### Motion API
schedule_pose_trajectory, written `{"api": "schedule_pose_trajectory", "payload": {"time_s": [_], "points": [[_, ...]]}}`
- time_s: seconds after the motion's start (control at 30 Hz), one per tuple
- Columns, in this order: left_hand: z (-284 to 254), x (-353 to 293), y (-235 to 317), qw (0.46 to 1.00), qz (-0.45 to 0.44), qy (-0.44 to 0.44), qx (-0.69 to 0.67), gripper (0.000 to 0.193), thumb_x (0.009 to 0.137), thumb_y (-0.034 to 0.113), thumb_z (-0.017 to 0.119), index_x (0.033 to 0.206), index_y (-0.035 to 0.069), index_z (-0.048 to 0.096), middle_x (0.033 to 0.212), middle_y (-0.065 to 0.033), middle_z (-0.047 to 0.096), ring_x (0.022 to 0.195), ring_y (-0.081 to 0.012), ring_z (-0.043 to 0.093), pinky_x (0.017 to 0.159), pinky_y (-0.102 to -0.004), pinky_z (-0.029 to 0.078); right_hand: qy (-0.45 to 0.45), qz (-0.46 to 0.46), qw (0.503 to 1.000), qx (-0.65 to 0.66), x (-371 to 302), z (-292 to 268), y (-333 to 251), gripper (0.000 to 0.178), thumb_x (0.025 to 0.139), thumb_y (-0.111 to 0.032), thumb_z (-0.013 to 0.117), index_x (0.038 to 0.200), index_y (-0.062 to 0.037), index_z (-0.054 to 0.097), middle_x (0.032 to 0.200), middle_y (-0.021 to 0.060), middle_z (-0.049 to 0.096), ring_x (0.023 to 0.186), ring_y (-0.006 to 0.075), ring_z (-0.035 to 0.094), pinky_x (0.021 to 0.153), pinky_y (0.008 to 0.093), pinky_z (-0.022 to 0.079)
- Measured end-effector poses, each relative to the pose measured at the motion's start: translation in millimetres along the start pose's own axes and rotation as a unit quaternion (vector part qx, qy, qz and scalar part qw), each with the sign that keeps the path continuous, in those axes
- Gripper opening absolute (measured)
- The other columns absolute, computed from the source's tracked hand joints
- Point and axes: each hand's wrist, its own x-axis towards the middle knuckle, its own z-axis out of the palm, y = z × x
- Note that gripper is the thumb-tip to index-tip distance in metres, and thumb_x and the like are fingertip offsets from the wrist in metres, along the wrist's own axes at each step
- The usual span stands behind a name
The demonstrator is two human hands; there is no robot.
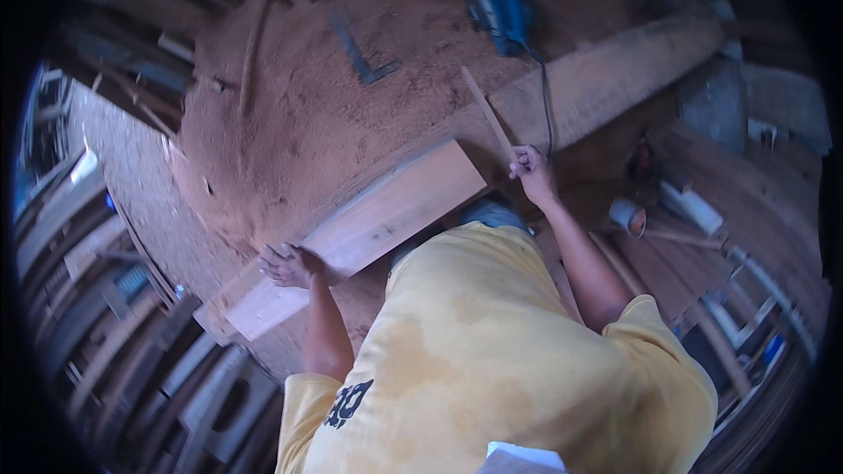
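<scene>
My left hand [288, 267] lies with its fingers spread on a smooth, pale-brown wooden board [395, 202], towards the board's left end. The board rests at a slant in front of my body, its right end higher in the view. Out to the right, my right hand [532, 172] is closed around the lower end of a thin wooden strip [487, 110]. The strip points up and to the left, its far tip above the dusty surface. It is held apart from the board's right end.
Sawdust [290, 140] covers the work surface. An L-shaped square [364, 66] and a blue corded power tool [500, 13] lie on the far side. A long plank [623, 75] runs to the right. Stacked timber [114, 325] stands left; a small can [628, 215] sits right.
</scene>
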Motion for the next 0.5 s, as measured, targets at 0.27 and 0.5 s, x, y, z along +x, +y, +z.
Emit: {"api": "schedule_pose_trajectory", "payload": {"time_s": [0.27, 0.5], "points": [[-94.7, -110.3, 136.6, 0.727, 0.659, -0.18, -0.067, 0.138, 0.065, 0.074, 0.09, 0.174, 0.023, 0.021, 0.173, -0.0323, 0.018, 0.163, -0.0495, 0.015, 0.132, -0.0646, 0.012, 0.01, 0.006, 1.0, 0.028, -60.6, 31.7, 66.3, 0.03, 0.097, -0.003, 0.069, 0.126, -0.0068, 0.068, 0.091, 0.0093, 0.074, 0.084, 0.0192, 0.073, 0.08, 0.0388, 0.058], [-74.2, -119.1, 143.4, 0.697, 0.687, -0.204, -0.013, 0.146, 0.057, 0.067, 0.095, 0.175, 0.028, 0.017, 0.165, -0.039, 0.028, 0.149, -0.0559, 0.035, 0.122, -0.069, 0.028, 0.194, -0.093, 0.976, -0.045, -51.1, 34.5, 75.5, 0.03, 0.095, 0.001, 0.067, 0.122, -0.0067, 0.077, 0.12, 0.0196, 0.077, 0.114, 0.0401, 0.072, 0.099, 0.0452, 0.057]]}}
